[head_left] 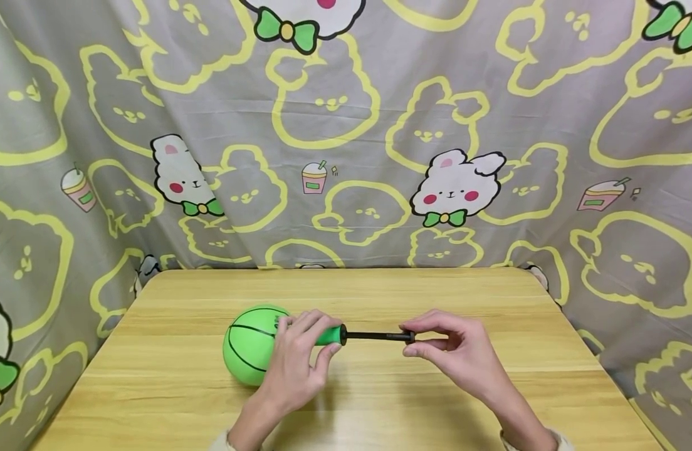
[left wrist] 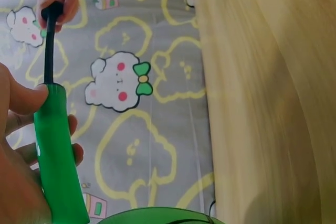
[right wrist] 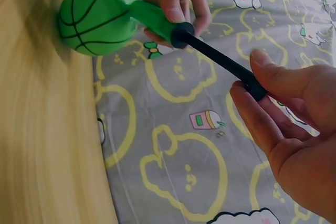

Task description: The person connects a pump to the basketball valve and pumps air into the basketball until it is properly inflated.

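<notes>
A green ball (head_left: 247, 344) with black basketball lines sits at the left part of the table. My left hand (head_left: 292, 360) grips the green barrel of a small hand pump (left wrist: 58, 150), just right of the ball. In the right wrist view the barrel's far end meets the ball's side; in the head view my left hand hides that spot. The pump's black rod (head_left: 374, 336) is drawn well out of the barrel. My right hand (head_left: 464, 347) pinches the black handle (right wrist: 255, 88) at the rod's end between thumb and fingers. The pump lies roughly level above the table.
A light wooden table (head_left: 436, 401) stretches beneath both hands. Behind it and at both sides hangs a grey curtain (head_left: 351, 169) with yellow outlines and white rabbit prints, close to the table's back edge.
</notes>
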Demonstrator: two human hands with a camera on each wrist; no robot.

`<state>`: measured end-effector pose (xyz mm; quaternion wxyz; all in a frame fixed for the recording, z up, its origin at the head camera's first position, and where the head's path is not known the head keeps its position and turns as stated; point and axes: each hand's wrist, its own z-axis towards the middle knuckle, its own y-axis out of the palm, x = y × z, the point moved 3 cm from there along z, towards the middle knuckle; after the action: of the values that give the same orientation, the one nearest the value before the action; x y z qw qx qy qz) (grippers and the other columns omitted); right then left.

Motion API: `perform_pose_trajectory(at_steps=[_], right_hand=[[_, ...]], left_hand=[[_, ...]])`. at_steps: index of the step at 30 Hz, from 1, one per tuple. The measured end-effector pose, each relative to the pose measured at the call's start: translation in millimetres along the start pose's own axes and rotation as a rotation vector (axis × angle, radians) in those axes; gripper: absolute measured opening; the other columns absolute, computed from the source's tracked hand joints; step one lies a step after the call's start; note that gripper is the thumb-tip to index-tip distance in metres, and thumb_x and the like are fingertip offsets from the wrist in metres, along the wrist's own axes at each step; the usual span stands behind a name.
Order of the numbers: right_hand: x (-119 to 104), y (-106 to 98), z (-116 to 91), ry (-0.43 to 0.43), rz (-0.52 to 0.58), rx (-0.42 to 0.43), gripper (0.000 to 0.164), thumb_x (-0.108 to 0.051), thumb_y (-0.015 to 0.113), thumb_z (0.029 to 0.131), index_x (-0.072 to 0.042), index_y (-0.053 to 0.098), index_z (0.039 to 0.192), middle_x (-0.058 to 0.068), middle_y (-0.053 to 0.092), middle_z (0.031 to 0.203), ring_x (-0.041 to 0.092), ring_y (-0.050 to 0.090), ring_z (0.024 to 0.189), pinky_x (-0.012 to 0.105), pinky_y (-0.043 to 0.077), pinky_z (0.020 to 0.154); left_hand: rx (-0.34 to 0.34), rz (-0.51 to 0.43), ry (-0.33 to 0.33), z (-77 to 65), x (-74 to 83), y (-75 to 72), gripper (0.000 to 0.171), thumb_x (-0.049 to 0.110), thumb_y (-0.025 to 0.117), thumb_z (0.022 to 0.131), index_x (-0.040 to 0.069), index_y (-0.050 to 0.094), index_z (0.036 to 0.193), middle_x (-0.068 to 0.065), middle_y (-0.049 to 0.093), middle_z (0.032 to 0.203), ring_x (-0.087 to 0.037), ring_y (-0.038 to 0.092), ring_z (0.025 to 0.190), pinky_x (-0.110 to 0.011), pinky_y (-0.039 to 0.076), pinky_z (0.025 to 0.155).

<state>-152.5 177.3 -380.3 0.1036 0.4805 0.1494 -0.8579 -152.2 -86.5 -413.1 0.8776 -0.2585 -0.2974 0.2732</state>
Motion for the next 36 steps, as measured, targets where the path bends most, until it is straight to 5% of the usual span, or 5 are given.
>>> perform_pose_trajectory(at_steps=[21, 36], right_hand=[[21.2, 35.7, -3.0, -0.030, 0.026, 0.066, 0.030, 0.011, 0.079, 0.080, 0.008, 0.074, 0.110, 0.017, 0.073, 0.107, 0.026, 0.072, 0.100, 0.041, 0.059, 0.074], [28.8, 49.5, -4.9, -0.017, -0.001, 0.058, 0.028, 0.006, 0.080, 0.082, 0.006, 0.074, 0.109, 0.016, 0.074, 0.107, 0.032, 0.072, 0.100, 0.040, 0.059, 0.075]], left_hand=[[-0.024, 0.035, 0.052, -2.8, 13.3, 12.0, 0.027, 0.018, 0.076, 0.084, 0.018, 0.070, 0.110, 0.008, 0.066, 0.104, -0.010, 0.063, 0.097, -0.042, 0.037, 0.085], [-0.074, 0.042, 0.050, -5.4, 20.6, 19.8, 0.022, 0.024, 0.070, 0.091, 0.020, 0.069, 0.112, 0.009, 0.064, 0.106, -0.010, 0.061, 0.100, -0.042, 0.035, 0.087]])
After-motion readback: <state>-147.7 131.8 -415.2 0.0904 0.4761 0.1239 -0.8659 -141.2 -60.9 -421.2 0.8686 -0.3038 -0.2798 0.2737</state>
